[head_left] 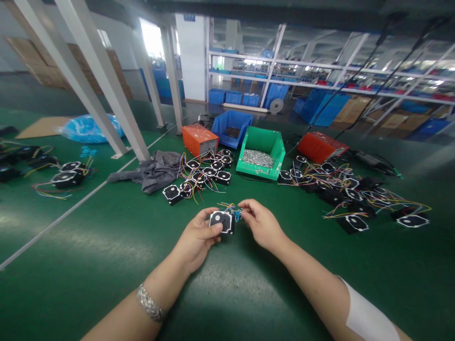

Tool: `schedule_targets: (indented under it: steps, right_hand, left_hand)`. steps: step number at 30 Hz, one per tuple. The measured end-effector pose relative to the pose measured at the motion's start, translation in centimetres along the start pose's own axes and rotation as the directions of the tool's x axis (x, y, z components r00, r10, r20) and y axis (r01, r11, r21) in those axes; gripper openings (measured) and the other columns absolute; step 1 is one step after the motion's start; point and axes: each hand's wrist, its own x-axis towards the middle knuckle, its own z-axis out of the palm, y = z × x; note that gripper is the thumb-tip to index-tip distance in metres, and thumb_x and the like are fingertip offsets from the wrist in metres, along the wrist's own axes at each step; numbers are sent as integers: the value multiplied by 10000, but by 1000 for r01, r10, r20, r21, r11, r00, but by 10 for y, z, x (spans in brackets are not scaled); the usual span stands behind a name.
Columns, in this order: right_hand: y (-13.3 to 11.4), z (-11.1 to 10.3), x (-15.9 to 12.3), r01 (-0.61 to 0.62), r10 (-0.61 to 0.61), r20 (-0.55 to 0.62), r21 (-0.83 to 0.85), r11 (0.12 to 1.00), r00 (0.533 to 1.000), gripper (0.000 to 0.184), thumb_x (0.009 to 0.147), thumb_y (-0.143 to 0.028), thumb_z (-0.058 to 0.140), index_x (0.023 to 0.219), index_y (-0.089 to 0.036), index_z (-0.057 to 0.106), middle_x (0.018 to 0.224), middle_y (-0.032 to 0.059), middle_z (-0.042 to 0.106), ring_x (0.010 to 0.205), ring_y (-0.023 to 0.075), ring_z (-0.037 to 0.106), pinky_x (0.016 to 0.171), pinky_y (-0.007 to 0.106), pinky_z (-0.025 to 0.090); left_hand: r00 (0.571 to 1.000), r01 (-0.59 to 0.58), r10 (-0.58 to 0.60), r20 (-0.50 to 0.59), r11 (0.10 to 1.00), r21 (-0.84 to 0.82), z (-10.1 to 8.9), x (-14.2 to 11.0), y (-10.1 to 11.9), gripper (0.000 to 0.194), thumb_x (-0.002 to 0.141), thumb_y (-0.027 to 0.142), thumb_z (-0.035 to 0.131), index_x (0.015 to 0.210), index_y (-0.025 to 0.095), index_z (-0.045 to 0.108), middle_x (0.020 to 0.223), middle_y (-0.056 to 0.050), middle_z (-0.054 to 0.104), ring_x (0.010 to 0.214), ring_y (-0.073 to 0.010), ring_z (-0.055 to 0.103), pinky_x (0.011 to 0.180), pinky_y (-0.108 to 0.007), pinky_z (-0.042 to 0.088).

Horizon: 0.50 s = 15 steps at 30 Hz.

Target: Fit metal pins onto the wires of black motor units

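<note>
the left hand [197, 237] grips a small black motor [222, 221] just above the green worktop [106, 246], its fingers closed round the body with the thumb across the front face. the right hand [261, 222] sits just beside it, fingers pinched narrow on the motor's coloured wires [232, 209]. behind the hands lies a cluster of like motors [204, 177] with trailing leads, next to a grey cloth [154, 170]. further back stand an orange box [199, 139], a blue bin [232, 127] and a green bin [263, 151] of small silvery parts. more motors [355, 194] are scattered to the right.
</note>
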Motion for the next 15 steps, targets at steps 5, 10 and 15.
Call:
schedule_targets:
  steps: [5, 10, 15]
  right_hand:
    - [-18, 1, -9, -39, 66, -78, 316, 948, 995, 68, 734, -166, 461, 750, -165, 527, 669, -7, 538, 616, 115, 504, 593, 235, 403]
    - [-16, 2, -8, -22, 63, -106, 349, 937, 992, 36, 706, -180, 512, 713, -158, 539, 695, 5, 572, 669, 131, 530, 646, 255, 414]
    - [-17, 1, -8, 44, -22, -172, 127, 991, 985, 57, 706, -126, 517, 684, -168, 550, 684, -4, 588, 666, 125, 537, 645, 242, 410]
  left_hand:
    - [1000, 8, -8, 29, 1000, 10, 2, -2, 1, 351, 608, 101, 635, 904, 174, 463, 714, 6, 559, 558, -76, 510, 481, -176, 364]
    - [998, 20, -21, 59, 1000, 22, 4, -1, -2, 354, 597, 104, 645, 896, 171, 468, 693, 7, 561, 533, -73, 502, 467, -176, 351]
    - [998, 28, -29, 53, 999, 28, 4, -2, -3, 361, 594, 106, 645, 903, 169, 468, 701, 4, 566, 539, -74, 504, 466, -178, 350]
